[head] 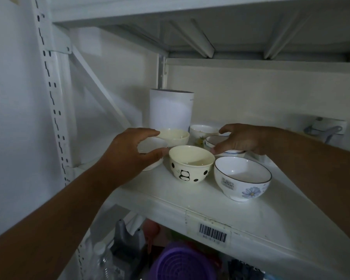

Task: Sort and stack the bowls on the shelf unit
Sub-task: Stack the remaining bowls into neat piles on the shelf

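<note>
A tall white cylindrical container (171, 109) is stood upright at the back, near the rear wall (251, 91). A barcode label (213, 233) is stuck on the front edge of the board. At far right, a white item w/ grey handle (324, 129) is seen; type can't be told. Below, a purple ridged lid (180, 265), a clear plastic bottle (103, 261) & a grey object (125, 239) are stored, dimly lit.

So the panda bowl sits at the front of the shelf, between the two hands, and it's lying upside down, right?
Not quite. The head view shows the panda bowl standing upright, its open mouth facing up and its cream inside visible. The rest holds: it sits near the front of the shelf, between the left hand and the right hand.
</note>
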